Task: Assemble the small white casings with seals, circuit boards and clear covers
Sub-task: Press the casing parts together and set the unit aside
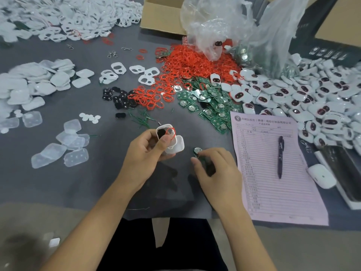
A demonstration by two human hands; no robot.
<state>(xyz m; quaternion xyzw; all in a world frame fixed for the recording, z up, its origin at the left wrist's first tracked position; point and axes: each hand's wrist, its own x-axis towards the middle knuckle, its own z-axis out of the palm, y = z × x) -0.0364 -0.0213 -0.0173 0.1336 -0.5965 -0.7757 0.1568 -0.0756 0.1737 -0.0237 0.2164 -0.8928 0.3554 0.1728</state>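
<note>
- Clear covers [58, 153] lie scattered at the left of the grey tabletop [97, 182], with a bigger heap [29, 85] of them farther back.
- White frames [144, 74] with two openings sit loose behind the middle; a large pile [68, 16] of white parts fills the far left corner.
- Black pads [117, 97] lie beside a spread of red seals [187, 63].
- The left hand [145, 151] is raised over the tabletop, its grip clamped on a white casing [170, 140]; the thumb presses a red seal [171, 133] at the casing's upper opening, where a black pad also shows.
- The right hand [214, 169] rests low just right of it, fingers curled and pinching a circuit board [197, 151] with a round metal cell.
- Green circuit boards [213, 106] are heaped behind the right hand.
- A pink form [273, 173] lies at the right with a dark pen [280, 157] on it.
- Finished casings [312, 102] pile up at the far right, beside a clear plastic bag [244, 26] and a cardboard box [162, 14].
- A white mouse [322, 176] sits right of the form.
</note>
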